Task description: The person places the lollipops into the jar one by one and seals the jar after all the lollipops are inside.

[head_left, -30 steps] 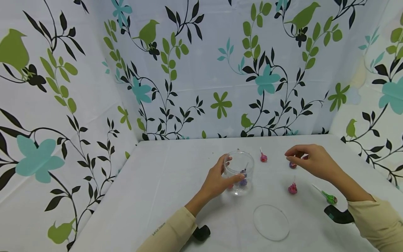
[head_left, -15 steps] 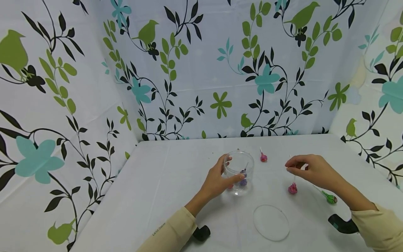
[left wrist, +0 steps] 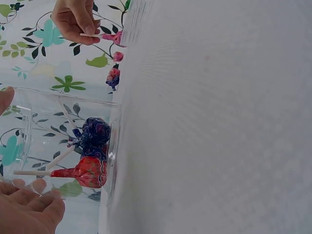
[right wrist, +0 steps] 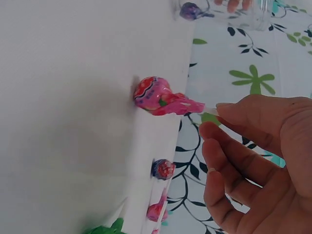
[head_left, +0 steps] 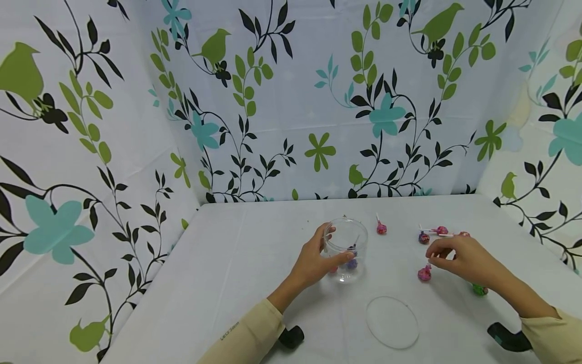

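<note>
On the left, the left hand point(head_left: 311, 260) holds the clear jar point(head_left: 341, 241) by its side, thumb in front and fingers behind; the jar stands upright on the surface point(head_left: 254, 283), mouth up. Inside, a red lollipop point(left wrist: 92, 171) and at least one dark blue lollipop point(left wrist: 95, 134) lie heads down, sticks leaning up. If that grip slackened or pushed sideways, the jar could tip and spill them. The leaning sticks might also catch anything lowered in. Right of the jar and nearer the viewer lies what looks like a clear lid point(head_left: 392, 322), so transparent that a sleeve could drag it unnoticed. A lone lollipop point(head_left: 381, 229) sits beyond the jar, to its right, where a low sweep of the right arm could knock it. Farther right, a pink lollipop point(head_left: 425, 273) hangs on or just above the surface, I cannot tell which; the right hand point(head_left: 464, 255) pinches its stick at the thin end. With so little stick in that grip and the weight at the head, it could swing or slip. A purple lollipop point(head_left: 424, 237) lies behind, near the knuckles, and a green lollipop point(head_left: 479, 289) shows below the forearm; either could be brushed aside by a careless turn of the wrist.
</note>
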`<state>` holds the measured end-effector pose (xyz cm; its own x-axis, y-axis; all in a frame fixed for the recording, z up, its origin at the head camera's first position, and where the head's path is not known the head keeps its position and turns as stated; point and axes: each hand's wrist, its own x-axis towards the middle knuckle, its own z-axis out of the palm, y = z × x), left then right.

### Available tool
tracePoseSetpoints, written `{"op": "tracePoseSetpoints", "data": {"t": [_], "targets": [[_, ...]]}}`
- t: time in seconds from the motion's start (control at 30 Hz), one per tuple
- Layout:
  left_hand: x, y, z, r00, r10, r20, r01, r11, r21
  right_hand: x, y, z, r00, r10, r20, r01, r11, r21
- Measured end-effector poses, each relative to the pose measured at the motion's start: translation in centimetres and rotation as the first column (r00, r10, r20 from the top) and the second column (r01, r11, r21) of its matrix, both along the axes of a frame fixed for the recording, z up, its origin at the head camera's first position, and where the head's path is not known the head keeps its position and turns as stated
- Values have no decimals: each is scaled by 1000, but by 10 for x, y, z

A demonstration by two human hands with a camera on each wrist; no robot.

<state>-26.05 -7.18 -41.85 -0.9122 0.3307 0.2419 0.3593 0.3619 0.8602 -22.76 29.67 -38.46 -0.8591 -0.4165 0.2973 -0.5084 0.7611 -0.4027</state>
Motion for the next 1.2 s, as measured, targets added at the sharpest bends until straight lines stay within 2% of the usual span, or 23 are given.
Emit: {"op": "tracePoseSetpoints", "data": {"t": [0.2, 0.63, 0.93, 1.2], "targets": [[1, 0, 1, 1000, -5, 3, 5, 1000, 6, 2, 12, -6, 999, -33, 24, 33, 999, 9], [1, 0, 0, 1000, -8, 6, 8, 1000, 13, 2, 21, -15, 995, -35, 97, 32, 999, 30], [0, 0, -1, 1000, -11, 3, 11, 1000, 9, -2, 26, -22, 989, 7, 147, -14, 999, 48], [1, -1, -1, 1000, -25, -9, 25, 999, 25, -7, 29, -25, 965, 70, 252, -90, 993, 71]]}}
